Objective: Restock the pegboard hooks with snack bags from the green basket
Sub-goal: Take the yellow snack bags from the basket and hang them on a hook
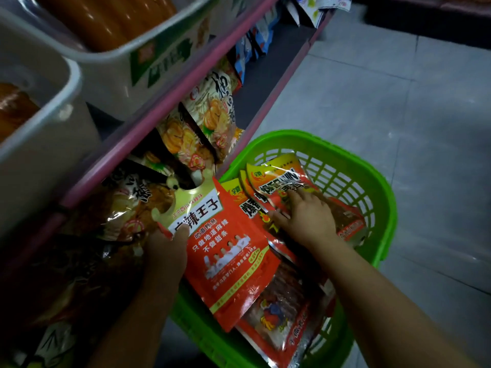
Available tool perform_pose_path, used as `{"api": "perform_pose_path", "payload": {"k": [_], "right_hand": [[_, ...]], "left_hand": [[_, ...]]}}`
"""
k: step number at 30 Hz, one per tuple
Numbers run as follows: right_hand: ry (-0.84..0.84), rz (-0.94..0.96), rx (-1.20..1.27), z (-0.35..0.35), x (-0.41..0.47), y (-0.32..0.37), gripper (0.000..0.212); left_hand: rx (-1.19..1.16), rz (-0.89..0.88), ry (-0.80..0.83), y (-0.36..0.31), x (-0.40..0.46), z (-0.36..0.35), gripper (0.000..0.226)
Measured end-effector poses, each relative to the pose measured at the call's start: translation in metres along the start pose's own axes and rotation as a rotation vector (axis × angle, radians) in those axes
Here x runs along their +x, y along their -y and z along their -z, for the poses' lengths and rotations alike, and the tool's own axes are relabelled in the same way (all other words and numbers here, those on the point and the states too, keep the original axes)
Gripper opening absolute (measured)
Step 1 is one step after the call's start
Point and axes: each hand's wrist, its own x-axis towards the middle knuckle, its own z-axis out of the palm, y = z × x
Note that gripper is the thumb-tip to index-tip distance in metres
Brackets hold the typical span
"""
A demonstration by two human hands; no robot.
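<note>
Bright green latticed basket point(353, 166): moulded plastic, smooth, a slight sheen is seen.
Red snack bag with white label point(228, 264): glossy plastic film, crinkled.
Grey floor tiles point(398, 88): smooth, matt.
Pale storage tub point(53, 123): smooth plastic.

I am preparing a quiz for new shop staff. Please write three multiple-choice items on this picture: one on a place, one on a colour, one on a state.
1. Where does the right hand rest?
A. on the snack bags in the basket
B. on the floor
C. on the white tub

2. What colour is the basket?
A. blue
B. green
C. black

3. What is the left hand doing?
A. hanging idle
B. pressing the shelf rail
C. holding a red snack bag

Answers:
1 A, its fingers lie spread on the bags inside the basket.
2 B, its rim and lattice walls are bright green.
3 C, the thumb pinches the bag's top corner.
</note>
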Motion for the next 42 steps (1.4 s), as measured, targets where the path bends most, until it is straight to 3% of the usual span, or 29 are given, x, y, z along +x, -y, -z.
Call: {"api": "perform_pose_path", "payload": {"k": [3, 5, 9, 14, 16, 20, 22, 25, 29, 30, 32, 37, 42], "right_hand": [[-0.190, 0.059, -0.127, 0.005, -0.015, 0.010, 0.042], [-0.254, 0.131, -0.118, 0.007, -0.035, 0.019, 0.041], [-0.256, 0.342, -0.080, 0.005, -0.079, 0.047, 0.045], [-0.109, 0.270, -0.140, 0.026, -0.023, 0.040, 0.034], [-0.019, 0.233, -0.134, 0.024, 0.002, 0.039, 0.050], [0.204, 0.094, 0.146, 0.016, 0.026, 0.041, 0.111], [0.225, 0.054, 0.142, 0.016, 0.029, 0.042, 0.124], [0.118, 0.011, 0.155, 0.012, 0.022, 0.044, 0.104], [0.167, 0.004, 0.955, 0.022, -0.021, 0.049, 0.027], [0.202, 0.020, 1.098, 0.032, -0.038, 0.052, 0.015], [0.205, 0.079, 1.242, 0.054, -0.067, 0.057, 0.013], [-0.029, 0.238, 1.308, 0.132, -0.127, 0.084, 0.012], [0.017, 0.495, 1.310, 0.209, -0.183, 0.142, 0.032]], "left_hand": [[0.043, 0.006, -0.005, 0.008, -0.007, 0.014, 0.010], [0.041, -0.025, -0.006, 0.013, -0.013, 0.026, 0.004], [-0.017, 0.000, -0.022, 0.022, -0.025, 0.050, 0.014], [-0.063, 0.061, -0.048, 0.031, -0.034, 0.062, 0.010], [-0.070, 0.062, -0.049, 0.028, -0.040, 0.062, 0.007], [-0.054, 0.070, -0.048, 0.025, -0.047, 0.067, 0.001], [-0.072, 0.071, -0.053, 0.023, -0.049, 0.070, 0.002], [-0.081, 0.046, -0.066, 0.020, -0.052, 0.075, 0.012], [-0.128, -0.093, -0.113, 0.001, -0.062, 0.083, 0.003], [-0.165, -0.131, -0.115, -0.008, -0.068, 0.087, 0.011], [-0.225, -0.213, -0.092, -0.026, -0.083, 0.099, 0.025], [-0.307, -0.393, -0.048, -0.074, -0.127, 0.151, 0.030], [-0.415, -0.551, -0.072, -0.126, -0.186, 0.238, 0.025]]}}
